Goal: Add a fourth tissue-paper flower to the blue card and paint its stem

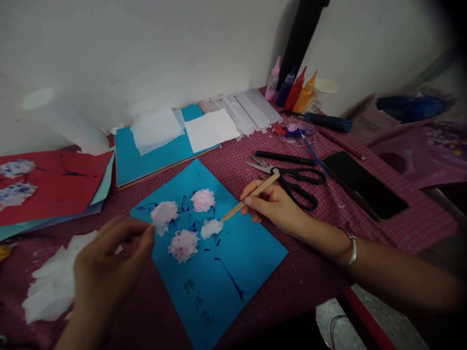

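My right hand [268, 201] grips a flat wooden craft stick [251, 195]. The stick's pointed tip meets the edge of a small white paper flower [211, 228] on a blue sheet [251, 250]. Two fluffy pinkish flowers [183, 246] [203, 200] and a paler one [164, 214] lie around it, among dark blue painted strokes and some handwriting. My left hand [113, 257] hovers at the sheet's left edge, thumb and forefinger pinched together beside the paler flower. Whatever that pinch may hold is too small to make out. Torn white tissue [54, 282] lies partly behind this hand.
Black-handled scissors [292, 177], a black pen [284, 157] and a phone [365, 184] lie to the right. Paint bottles [292, 92] stand at the back near a paint palette [294, 131]. A red sheet [73, 180] with flowers and a white roll [65, 121] are at left.
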`<state>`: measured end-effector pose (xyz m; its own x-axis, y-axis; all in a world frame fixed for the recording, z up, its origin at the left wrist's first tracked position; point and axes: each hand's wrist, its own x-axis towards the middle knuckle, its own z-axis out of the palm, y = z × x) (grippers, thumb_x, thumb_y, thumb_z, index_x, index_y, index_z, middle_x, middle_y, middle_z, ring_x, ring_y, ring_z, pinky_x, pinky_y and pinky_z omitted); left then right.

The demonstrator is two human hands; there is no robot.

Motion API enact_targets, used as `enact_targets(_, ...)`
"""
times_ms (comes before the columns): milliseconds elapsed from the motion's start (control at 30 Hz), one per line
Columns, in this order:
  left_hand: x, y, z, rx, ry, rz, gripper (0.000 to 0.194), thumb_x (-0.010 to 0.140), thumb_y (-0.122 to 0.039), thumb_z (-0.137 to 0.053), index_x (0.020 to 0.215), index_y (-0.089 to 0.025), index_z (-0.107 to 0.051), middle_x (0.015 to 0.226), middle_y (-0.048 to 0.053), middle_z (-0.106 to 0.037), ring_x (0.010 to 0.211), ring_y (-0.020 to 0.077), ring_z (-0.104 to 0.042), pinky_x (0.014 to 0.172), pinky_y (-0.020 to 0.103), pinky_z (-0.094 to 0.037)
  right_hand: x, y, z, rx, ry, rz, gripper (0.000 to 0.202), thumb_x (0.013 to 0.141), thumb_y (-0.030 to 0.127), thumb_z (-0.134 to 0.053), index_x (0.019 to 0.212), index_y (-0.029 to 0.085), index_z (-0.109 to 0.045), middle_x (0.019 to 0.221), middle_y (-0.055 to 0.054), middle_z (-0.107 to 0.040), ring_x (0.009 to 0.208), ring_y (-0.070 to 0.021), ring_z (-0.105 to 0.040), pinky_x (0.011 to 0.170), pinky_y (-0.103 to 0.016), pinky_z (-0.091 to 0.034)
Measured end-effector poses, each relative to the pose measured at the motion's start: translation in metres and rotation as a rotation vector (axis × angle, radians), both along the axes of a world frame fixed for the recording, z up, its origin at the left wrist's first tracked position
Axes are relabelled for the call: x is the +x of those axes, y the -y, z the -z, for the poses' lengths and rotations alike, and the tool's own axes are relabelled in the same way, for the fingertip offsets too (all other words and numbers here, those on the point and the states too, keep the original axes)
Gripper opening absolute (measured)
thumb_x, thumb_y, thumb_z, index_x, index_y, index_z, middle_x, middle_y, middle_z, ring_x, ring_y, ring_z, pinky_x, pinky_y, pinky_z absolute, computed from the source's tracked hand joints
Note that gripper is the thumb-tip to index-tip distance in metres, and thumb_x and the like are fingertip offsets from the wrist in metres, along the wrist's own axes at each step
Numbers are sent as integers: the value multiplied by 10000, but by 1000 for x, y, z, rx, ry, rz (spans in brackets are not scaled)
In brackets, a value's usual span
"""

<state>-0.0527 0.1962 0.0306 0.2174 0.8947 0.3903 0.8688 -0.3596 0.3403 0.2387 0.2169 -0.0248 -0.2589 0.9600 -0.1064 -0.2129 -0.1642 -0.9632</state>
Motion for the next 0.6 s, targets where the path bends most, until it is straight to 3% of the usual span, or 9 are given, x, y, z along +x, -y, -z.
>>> enact_targets(100, 21, 10, 25, 253, -219, 227, 35, 834, -199, -632, 868, -197, -626, 803, 27, -629, 729, 196, -578, 673, 325, -446, -1, 3, -1, -1, 1, -12, 168, 807, 312, -640, 833, 170, -555, 638, 21, -650, 438, -54, -513, 396, -157, -387)
enact_targets(233, 32, 24, 46, 271, -429, 497, 182, 877, -109, -547, 1041, -143, -620, 869, 65, -669, 813, 232, -575, 715, 363, -427, -3, 6, -2, -19, 9, -54, 150, 799, 286, -644, 822, 165, -558, 638, 16, -647, 452, -56, -517, 409, -158, -391)
enact_targets(400, 34, 30, 44, 242, -437, 590, 303, 952, -80, -338, 1036, -110, -627, 854, 76, -676, 814, 229, -570, 735, 369, -411, -8, 10, -1, -1, -4, -76, 100, 798, 238, -630, 819, 168, -562, 636, 22, -630, 482, -61, -528, 440, -165, -413)
enact_targets(600, 34, 33, 47, 229, -385, 620, 323, 962, -89, -322, 1006, -121, -640, 844, 65, -681, 802, 212, -577, 759, 360, -404, -11, 16, 0, 78, 19, -49, 77, 810, 224, -615, 832, 176, -559, 653, 17, -624, 520, -78, -545, 468, -185, -429)
